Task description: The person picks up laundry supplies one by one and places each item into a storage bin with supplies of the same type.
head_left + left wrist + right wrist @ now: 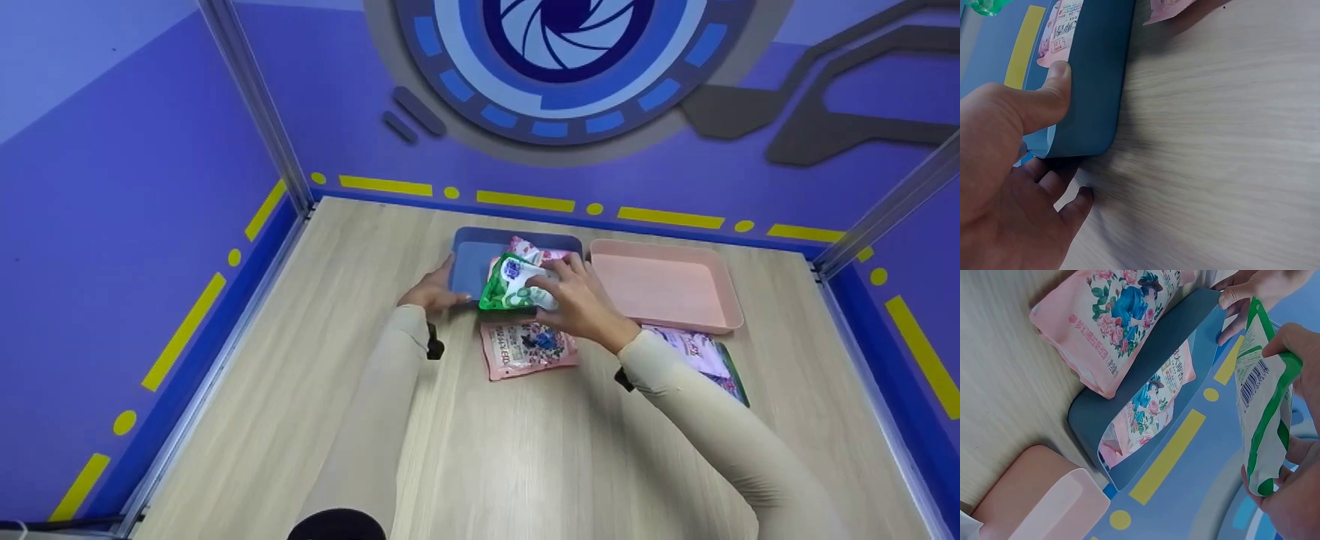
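The right hand point(581, 300) pinches a green-and-white packet point(1264, 399) between thumb and fingertips above the blue tray point(471, 259); its side shows a barcode and green fine print, too small to read. The left hand point(431, 291) holds the tray's near left corner, thumb on the rim, fingers along the side. Inside lies a pink packet point(1148, 405) with Chinese lettering, roses and a figure in blue. A similar pouch point(529, 352) lies in front. A pink tray point(660, 289) stands alongside, with a purple-labelled packet point(694, 349) near it, its lettering illegible.
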Tool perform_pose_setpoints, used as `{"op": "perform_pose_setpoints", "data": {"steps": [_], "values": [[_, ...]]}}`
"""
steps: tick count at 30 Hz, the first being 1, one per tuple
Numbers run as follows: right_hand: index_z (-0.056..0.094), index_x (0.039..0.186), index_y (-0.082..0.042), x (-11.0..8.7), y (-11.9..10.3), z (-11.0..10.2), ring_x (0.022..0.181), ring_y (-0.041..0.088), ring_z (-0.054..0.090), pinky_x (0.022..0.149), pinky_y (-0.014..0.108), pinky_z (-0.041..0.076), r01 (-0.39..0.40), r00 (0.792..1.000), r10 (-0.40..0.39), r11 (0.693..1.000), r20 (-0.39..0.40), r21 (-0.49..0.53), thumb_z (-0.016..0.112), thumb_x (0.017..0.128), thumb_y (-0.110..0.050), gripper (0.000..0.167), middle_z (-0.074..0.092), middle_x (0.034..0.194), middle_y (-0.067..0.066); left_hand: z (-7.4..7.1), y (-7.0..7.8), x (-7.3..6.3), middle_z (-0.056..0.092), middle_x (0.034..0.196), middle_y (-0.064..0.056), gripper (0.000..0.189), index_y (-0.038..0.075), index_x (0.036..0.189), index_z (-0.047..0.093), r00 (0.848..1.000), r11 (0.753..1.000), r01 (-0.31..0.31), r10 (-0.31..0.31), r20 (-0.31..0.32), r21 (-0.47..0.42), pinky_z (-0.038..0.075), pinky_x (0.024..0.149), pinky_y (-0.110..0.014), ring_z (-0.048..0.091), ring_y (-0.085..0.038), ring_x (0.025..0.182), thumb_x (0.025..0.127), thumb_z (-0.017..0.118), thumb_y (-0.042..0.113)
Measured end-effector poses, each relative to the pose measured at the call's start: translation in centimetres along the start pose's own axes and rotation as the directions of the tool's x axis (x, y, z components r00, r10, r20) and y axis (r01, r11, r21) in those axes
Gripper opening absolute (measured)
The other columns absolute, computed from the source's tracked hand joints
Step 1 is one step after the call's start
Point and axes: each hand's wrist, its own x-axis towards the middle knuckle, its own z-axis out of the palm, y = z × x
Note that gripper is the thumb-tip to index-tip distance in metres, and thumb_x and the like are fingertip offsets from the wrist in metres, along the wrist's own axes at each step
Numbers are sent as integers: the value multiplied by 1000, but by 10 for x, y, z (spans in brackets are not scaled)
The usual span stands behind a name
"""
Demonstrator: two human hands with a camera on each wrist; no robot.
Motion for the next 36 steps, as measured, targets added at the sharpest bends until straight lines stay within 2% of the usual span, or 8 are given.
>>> {"op": "perform_pose_setpoints", "data": {"steps": [6, 13, 20, 27, 36], "values": [[74, 122, -20, 6, 1, 1, 109, 35, 48, 85, 51, 46, -11, 1000, 11, 1000, -6, 4, 84, 79, -30, 45, 62, 134, 19, 0, 0, -2, 17, 170, -14, 102, 26, 167, -2, 1000, 1000, -11, 11, 2, -22, 20, 125, -48, 18, -35, 155, 97, 72, 29], [74, 122, -20, 14, 3, 2, 114, 37, 48, 90, 55, 46, -28, 1000, 28, 1000, -12, -6, 85, 79, -30, 45, 61, 135, 19, -1, 0, -3, 19, 169, -18, 104, 23, 167, -2, 999, 999, -47, 47, -2, -22, 22, 124, -47, 21, -35, 154, 96, 74, 28], [74, 121, -21, 22, 4, 4, 116, 38, 48, 92, 57, 44, -30, 999, 30, 1000, -30, 5, 85, 81, -28, 43, 62, 133, 18, -1, 1, -4, 18, 169, -17, 101, 15, 167, -1, 995, 993, -99, 100, -7, 58, 22, 125, -45, 22, -35, 154, 98, 72, 28], [73, 124, -21, 28, 6, 5, 117, 38, 48, 97, 58, 42, -40, 999, 40, 999, -10, 8, 86, 82, -33, 45, 61, 134, 18, 0, 1, -4, 19, 169, -17, 100, 16, 167, -1, 995, 995, -95, 95, -15, 24, 21, 125, -45, 21, -36, 154, 98, 71, 24], [72, 124, -21, 34, 8, 7, 119, 41, 48, 100, 64, 40, -45, 999, 45, 999, -3, 20, 83, 83, -30, 43, 60, 136, 17, 1, -1, -2, 19, 170, -16, 103, 19, 167, -1, 997, 997, -69, 69, -22, 17, 21, 125, -46, 22, -35, 154, 96, 74, 24]]}}
